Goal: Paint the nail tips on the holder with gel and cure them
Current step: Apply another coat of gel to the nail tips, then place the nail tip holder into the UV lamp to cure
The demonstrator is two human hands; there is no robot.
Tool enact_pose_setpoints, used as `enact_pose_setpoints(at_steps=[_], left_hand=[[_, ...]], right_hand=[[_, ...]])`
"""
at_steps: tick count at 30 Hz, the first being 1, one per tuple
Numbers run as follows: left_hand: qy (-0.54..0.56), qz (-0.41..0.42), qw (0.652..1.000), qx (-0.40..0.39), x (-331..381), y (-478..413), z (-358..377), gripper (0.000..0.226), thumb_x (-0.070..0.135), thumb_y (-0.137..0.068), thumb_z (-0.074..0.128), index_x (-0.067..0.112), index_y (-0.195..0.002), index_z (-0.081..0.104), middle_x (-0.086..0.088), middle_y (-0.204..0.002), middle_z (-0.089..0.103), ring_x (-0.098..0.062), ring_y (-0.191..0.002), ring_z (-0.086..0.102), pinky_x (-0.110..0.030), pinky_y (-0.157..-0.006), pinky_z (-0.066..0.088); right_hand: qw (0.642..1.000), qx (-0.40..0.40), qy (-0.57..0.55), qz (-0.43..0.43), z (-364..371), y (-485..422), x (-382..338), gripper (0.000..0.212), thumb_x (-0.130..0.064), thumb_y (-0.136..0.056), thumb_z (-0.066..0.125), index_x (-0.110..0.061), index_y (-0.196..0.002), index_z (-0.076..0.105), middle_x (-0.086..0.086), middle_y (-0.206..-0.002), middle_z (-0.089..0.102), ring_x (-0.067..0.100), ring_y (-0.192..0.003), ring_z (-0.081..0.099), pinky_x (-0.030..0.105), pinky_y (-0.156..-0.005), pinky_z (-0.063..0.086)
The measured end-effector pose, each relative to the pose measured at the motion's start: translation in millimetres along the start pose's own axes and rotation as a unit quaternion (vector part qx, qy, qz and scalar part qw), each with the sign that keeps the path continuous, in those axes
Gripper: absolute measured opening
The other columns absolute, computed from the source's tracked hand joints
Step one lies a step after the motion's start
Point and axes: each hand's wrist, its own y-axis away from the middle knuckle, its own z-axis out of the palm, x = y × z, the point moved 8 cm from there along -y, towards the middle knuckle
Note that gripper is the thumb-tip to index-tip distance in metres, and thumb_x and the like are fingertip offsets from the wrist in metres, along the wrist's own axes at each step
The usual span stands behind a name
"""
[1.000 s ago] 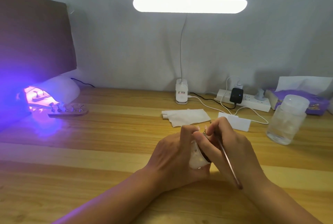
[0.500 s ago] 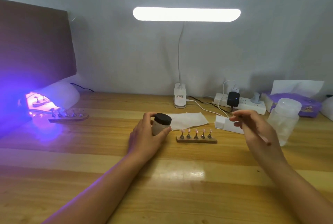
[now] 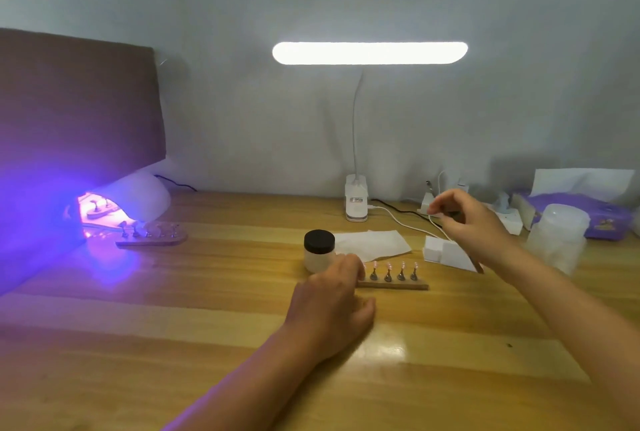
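Note:
A wooden holder (image 3: 398,285) with several pink nail tips (image 3: 388,266) on metal stands lies mid-table. My left hand (image 3: 329,312) reaches its left end with loosely bent fingers and hides that end. Just behind it a white gel jar (image 3: 318,252) with a black lid stands free. My right hand (image 3: 474,226) hovers to the right and pinches a thin brush (image 3: 477,264), handle slanting down and right. At far left a UV lamp (image 3: 138,195) glows violet, with one holder (image 3: 97,210) inside and another holder (image 3: 152,240) in front.
A desk lamp (image 3: 356,202) shines at the back. White paper (image 3: 374,243) and a white block (image 3: 446,252) lie behind the holder. A frosted bottle (image 3: 557,236), a purple tissue box (image 3: 599,219), a power strip with cables (image 3: 398,219) and a dark board (image 3: 76,108) ring the workspace.
My left hand has let go of the jar, which now stands alone, and has moved right to the holder's end. My right hand has risen and shifted back with the brush.

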Motion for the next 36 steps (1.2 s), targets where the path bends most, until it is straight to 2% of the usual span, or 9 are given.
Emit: enact_pose_setpoints(at_steps=[4,9,15,21,25,27,30,33,36], left_hand=[[-0.004,-0.074,0.997,-0.015,-16,-6,7,0.034,0.053,-0.089,0.056,0.032,-0.108,0.038,0.015,-0.109,0.054,-0.01,-0.084,0.051,-0.026,-0.066,0.036],[0.033,-0.089,0.995,-0.029,-27,-12,18,0.041,0.053,-0.092,0.055,0.034,-0.127,0.046,0.018,-0.125,0.054,-0.011,-0.106,0.056,-0.026,-0.076,0.037],[0.108,-0.056,0.991,-0.059,-28,-15,19,0.029,0.052,-0.091,0.061,0.041,-0.117,0.063,0.021,-0.11,0.054,0.001,-0.095,0.053,-0.021,-0.07,0.042],[0.287,0.012,0.958,-0.02,11,-20,3,0.018,0.05,-0.084,0.062,0.048,-0.102,0.062,0.015,-0.103,0.061,-0.003,-0.062,0.051,-0.019,-0.059,0.042],[0.326,0.07,0.94,-0.064,72,-35,9,0.018,0.045,-0.087,0.062,0.043,-0.105,0.063,0.018,-0.105,0.059,-0.005,-0.07,0.057,-0.022,-0.064,0.052],[0.329,0.085,0.936,-0.089,105,-47,17,0.014,0.037,-0.09,0.065,0.042,-0.103,0.063,0.018,-0.105,0.058,-0.006,-0.073,0.059,-0.022,-0.065,0.054],[0.339,0.097,0.926,-0.133,166,-67,38,0.012,0.031,-0.093,0.065,0.037,-0.102,0.062,0.015,-0.105,0.056,-0.007,-0.071,0.061,-0.016,-0.058,0.049],[0.392,0.097,0.899,-0.171,220,-77,61,0.018,0.028,-0.095,0.063,0.026,-0.112,0.063,0.008,-0.111,0.056,-0.008,-0.07,0.063,-0.014,-0.056,0.046],[0.436,0.078,0.878,-0.18,266,-84,87,0.018,0.024,-0.095,0.064,0.025,-0.113,0.063,0.011,-0.111,0.059,-0.008,-0.073,0.065,-0.02,-0.059,0.053]], right_hand=[[0.989,-0.124,0.077,0.011,33,-25,-5,0.029,-0.004,-0.095,0.054,-0.028,-0.108,0.047,-0.01,-0.102,0.064,0.012,-0.101,0.062,0.029,-0.082,0.053],[0.974,-0.176,0.145,-0.01,73,-27,-6,0.021,-0.014,-0.089,0.068,-0.032,-0.095,0.06,-0.012,-0.097,0.065,0.008,-0.096,0.064,0.026,-0.086,0.055],[0.995,-0.082,0.047,-0.003,41,1,-10,0.028,0.001,-0.094,0.054,-0.024,-0.099,0.065,-0.011,-0.096,0.066,0.006,-0.094,0.064,0.022,-0.085,0.054],[0.996,-0.05,0.042,0.062,-11,90,13,0.046,0.003,-0.094,0.052,-0.027,-0.129,0.051,-0.013,-0.117,0.058,0.0,-0.109,0.054,0.014,-0.088,0.046],[0.993,-0.053,0.007,0.102,-70,136,25,0.036,-0.012,-0.091,0.065,-0.035,-0.117,0.055,-0.015,-0.106,0.063,0.001,-0.094,0.061,0.012,-0.074,0.048],[0.992,-0.021,-0.037,0.119,-106,153,30,0.036,-0.018,-0.087,0.068,-0.039,-0.114,0.058,-0.013,-0.099,0.07,0.002,-0.089,0.065,0.015,-0.07,0.05],[0.99,0.053,-0.029,0.126,-163,182,45,0.031,-0.026,-0.084,0.069,-0.047,-0.105,0.062,-0.029,-0.095,0.068,-0.006,-0.087,0.063,0.015,-0.068,0.049],[0.979,0.111,-0.034,0.167,-205,205,71,0.027,-0.022,-0.082,0.072,-0.04,-0.101,0.068,-0.022,-0.09,0.071,0.0,-0.084,0.066,0.02,-0.067,0.052],[0.966,0.165,-0.026,0.199,-243,225,95,0.019,-0.017,-0.079,0.076,-0.028,-0.095,0.074,-0.011,-0.083,0.074,0.003,-0.069,0.067,0.018,-0.052,0.053]])
